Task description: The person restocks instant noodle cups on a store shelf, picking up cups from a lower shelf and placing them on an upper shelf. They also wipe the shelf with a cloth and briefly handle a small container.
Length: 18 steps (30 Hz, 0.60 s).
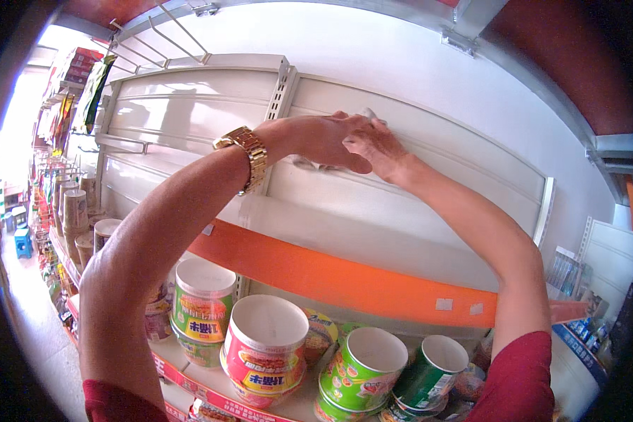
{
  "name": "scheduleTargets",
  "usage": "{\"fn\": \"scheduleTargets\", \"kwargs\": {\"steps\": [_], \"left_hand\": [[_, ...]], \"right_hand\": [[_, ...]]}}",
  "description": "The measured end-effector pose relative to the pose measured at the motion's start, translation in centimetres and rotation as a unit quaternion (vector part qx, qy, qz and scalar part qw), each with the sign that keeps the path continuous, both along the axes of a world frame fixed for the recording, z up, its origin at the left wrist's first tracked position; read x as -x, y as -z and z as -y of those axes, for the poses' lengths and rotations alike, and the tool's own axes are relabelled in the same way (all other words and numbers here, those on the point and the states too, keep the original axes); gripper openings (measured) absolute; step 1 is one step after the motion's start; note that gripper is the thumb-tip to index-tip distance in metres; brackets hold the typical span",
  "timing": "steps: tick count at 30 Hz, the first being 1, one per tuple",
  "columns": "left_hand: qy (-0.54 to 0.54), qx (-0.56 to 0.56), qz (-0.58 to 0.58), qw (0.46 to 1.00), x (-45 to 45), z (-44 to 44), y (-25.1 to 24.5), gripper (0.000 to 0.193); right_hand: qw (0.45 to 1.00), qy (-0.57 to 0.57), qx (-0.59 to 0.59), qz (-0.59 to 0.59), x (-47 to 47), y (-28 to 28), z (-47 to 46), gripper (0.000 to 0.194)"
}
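Observation:
My left hand (324, 140), with a gold metal-band watch (250, 155) at the wrist, reaches in front of the white metal back panel (316, 198) of a store shelf. My right hand (385, 147) comes from the right and overlaps it, hiding part of its fingers. A small pale thing (368, 113), perhaps cloth, peeks out above the hands. What lies under the palms is hidden, so any hold is unclear. Below the hands runs an orange shelf edge (343, 277).
Beneath stand paper-cup instant noodles, some turned upside down: a red tub (266, 343), a bright green tub (366, 369) and a dark green cup (430, 372). Stacked brown paper cups (75, 208) stand at left. Wire hooks (174, 37) jut out above. A blue stool (23, 242) stands in the aisle.

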<state>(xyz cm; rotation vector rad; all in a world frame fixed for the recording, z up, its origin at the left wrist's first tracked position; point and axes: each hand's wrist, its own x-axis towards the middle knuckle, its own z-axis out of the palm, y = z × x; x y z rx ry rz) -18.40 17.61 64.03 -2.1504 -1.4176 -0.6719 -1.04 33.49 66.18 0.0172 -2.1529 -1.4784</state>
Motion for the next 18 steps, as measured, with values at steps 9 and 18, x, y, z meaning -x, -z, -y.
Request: {"fn": "scheduleTargets", "kwargs": {"steps": [9, 18], "left_hand": [[-0.141, 0.084, -0.068, 0.984, -3.4, -0.2, -0.7, 0.115], [-0.146, 0.056, -0.063, 0.986, -3.1, 3.0, 2.0, 0.105]], "right_hand": [[0.912, 0.325, -0.068, -0.242, -16.6, -4.6, -9.7, 0.099], [0.750, 0.576, 0.145, -0.290, -43.5, -5.2, -13.6, 0.062]]}}
